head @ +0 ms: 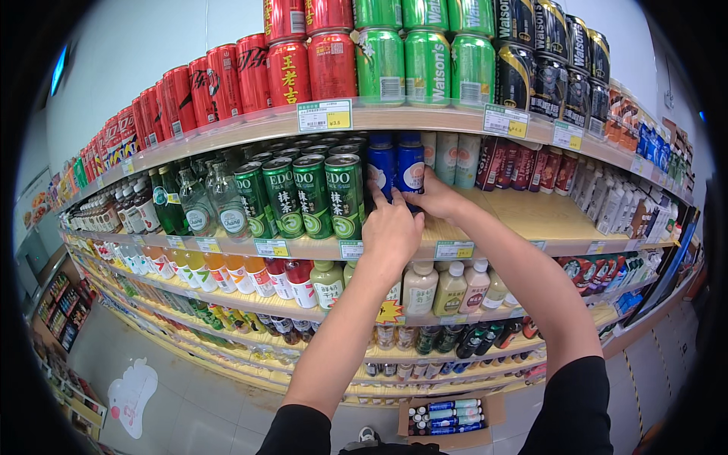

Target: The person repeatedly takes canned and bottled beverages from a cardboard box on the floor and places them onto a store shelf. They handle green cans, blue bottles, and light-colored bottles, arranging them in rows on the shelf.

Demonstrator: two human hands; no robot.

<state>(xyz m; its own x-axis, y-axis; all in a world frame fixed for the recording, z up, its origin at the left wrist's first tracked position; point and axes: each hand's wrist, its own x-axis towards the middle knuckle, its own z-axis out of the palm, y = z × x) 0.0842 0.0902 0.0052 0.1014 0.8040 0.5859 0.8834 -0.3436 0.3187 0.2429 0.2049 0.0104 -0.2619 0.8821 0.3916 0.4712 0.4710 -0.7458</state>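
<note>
Two blue bottles with white round labels, the left one (380,162) and the right one (409,159), stand side by side on the second shelf. My left hand (392,227) reaches up in front of them, its fingertips against their lower fronts. My right hand (435,196) is at the right bottle's side, thumb in front and fingers along its right edge. Whether either hand grips a bottle firmly cannot be told. Green drink cans (344,196) stand just left of the blue bottles. Pale bottles (466,159) stand behind and to the right.
Red cans (287,71), green cans (381,65) and black cans (515,77) line the shelf above. Glass bottles (199,199) stand at the left, white cartons (617,199) at the right. Below are bottled drinks (420,287). An open cardboard box (495,405) of bottles lies on the floor.
</note>
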